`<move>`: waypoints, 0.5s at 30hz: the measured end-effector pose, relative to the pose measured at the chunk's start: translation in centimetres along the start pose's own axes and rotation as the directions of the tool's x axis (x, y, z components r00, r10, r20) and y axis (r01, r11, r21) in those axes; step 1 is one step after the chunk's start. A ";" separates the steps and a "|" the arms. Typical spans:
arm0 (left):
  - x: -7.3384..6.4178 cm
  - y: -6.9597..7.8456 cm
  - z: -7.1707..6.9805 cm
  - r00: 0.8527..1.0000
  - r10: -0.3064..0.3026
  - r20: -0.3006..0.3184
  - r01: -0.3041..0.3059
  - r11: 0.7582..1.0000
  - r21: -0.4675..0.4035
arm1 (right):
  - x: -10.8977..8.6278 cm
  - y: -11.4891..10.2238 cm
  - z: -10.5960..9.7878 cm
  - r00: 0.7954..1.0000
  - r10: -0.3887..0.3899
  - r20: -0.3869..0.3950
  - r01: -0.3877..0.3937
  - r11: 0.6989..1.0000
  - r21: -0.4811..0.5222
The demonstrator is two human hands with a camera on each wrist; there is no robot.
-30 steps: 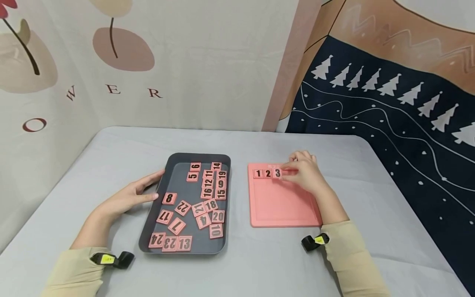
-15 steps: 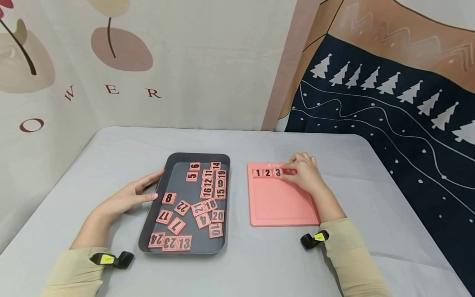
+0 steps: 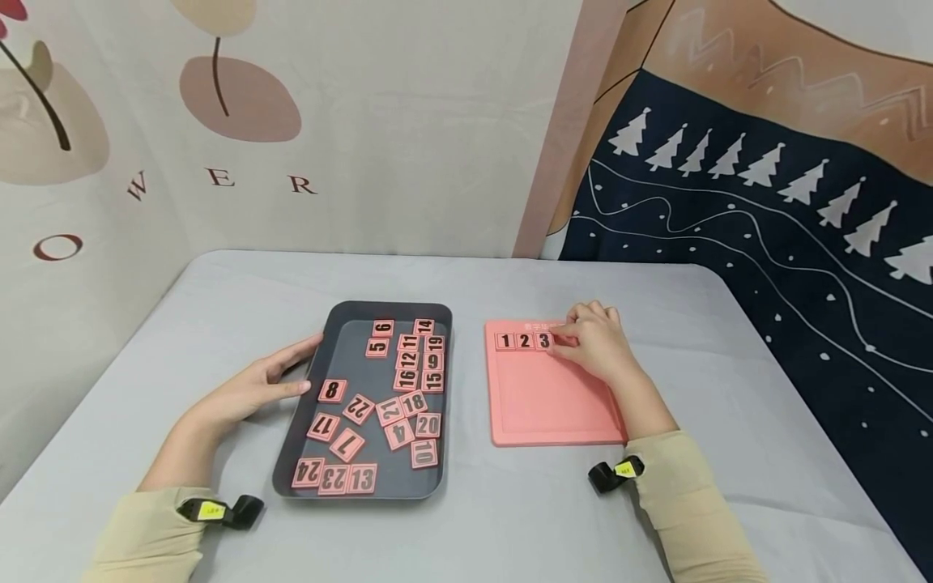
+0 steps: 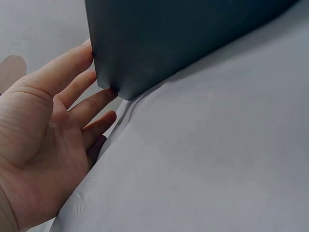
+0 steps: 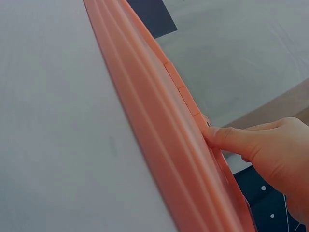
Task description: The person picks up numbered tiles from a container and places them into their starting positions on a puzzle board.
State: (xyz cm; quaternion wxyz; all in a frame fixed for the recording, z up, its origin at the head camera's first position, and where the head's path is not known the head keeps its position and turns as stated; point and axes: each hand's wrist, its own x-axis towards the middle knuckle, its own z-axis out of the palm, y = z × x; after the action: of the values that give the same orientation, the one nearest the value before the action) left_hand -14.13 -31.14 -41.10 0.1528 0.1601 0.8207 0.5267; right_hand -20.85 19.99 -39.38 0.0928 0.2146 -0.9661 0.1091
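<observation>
My left hand, fingers spread, touches the left wall of a dark grey tray. In the left wrist view the fingertips lie against the tray's corner. Many pink number tiles lie in the tray, some turned sideways or upside down. To its right is a pink square board, with tiles 1, 2 and 3 in a row at its top left. The thumb and forefinger of my right hand pinch tile 3 at its right edge. The right wrist view shows the thumb low at the board's surface.
A pale cloth covers the table, and a strip of it separates tray and board. Behind stands a light printed curtain; a dark cloth with white trees hangs at the right.
Hardly anything differs. The left hand stays at the tray, and the right hand stays at tile 3; the whole head view shifts very slightly.
</observation>
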 end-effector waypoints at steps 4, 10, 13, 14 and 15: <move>0.0 0.1 0.1 1.000 -0.005 -0.001 0.005 1.000 -0.009 | 0.0 -0.3 0.1 1.000 0.005 0.006 -0.005 1.000 -0.030; 0.0 -0.1 0.0 1.000 0.003 -0.002 -0.003 1.000 0.000 | 0.1 -0.7 0.2 1.000 0.008 0.004 -0.007 0.999 -0.051; 0.0 -0.2 0.0 1.000 0.012 -0.001 -0.012 1.000 0.000 | 0.2 -0.9 0.2 1.000 -0.004 -0.012 0.004 1.000 -0.023; 0.0 -0.2 0.0 1.000 0.014 -0.001 -0.014 1.000 -0.001 | 0.2 -1.0 0.2 1.000 -0.010 -0.020 0.010 1.000 -0.007; 0.0 -0.2 0.0 1.000 0.015 -0.001 -0.015 1.000 0.001 | 0.2 -1.1 0.1 0.999 -0.019 -0.031 0.019 1.000 0.014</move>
State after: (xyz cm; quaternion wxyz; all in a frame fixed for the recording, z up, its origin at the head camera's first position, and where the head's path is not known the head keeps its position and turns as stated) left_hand -14.18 -31.23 -41.29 0.1486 0.1659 0.8198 0.5276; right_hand -20.56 18.88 -39.24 0.1072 0.2226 -0.9618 0.1182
